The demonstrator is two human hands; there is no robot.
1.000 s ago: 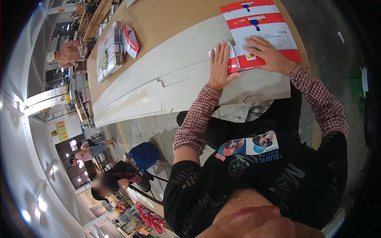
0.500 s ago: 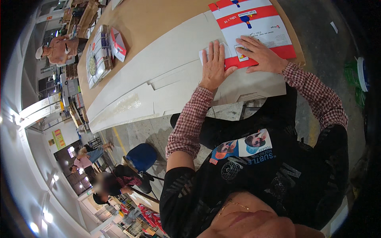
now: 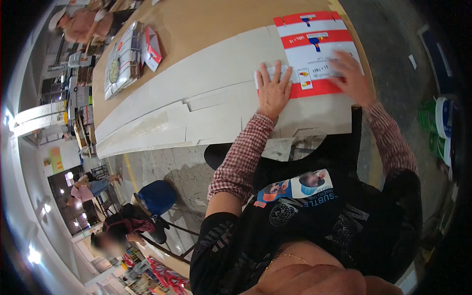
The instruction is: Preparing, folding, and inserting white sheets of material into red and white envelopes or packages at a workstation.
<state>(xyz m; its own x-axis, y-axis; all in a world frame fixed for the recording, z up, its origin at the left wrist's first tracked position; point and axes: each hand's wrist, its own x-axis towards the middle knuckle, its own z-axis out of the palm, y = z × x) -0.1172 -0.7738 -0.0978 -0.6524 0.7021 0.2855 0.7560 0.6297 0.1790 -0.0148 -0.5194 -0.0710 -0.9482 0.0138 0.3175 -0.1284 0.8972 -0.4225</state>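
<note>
A flattened red-and-white printed carton (image 3: 297, 55) lies at the far right of the table, on top of large grey cardboard sheets (image 3: 221, 105). My left hand (image 3: 274, 94) rests palm down with spread fingers on the carton's left end, where a narrow white flap shows beneath the fingers. Over the carton's right part is my right hand (image 3: 355, 81), blurred by motion, its fingers stretched out and holding nothing. Whether that hand touches the carton cannot be made out.
A strapped, wrapped bundle (image 3: 125, 61) and a small red-and-white box (image 3: 152, 49) sit on the brown table (image 3: 211, 24) at left. Green-and-white buckets (image 3: 437, 118) stand right. A blue seat (image 3: 157, 196) is lower left. Other people (image 3: 83, 24) are at the left.
My right hand has lifted from the carton's near part and moved right. My left hand stays flat on the left end. The whole view has shifted slightly.
</note>
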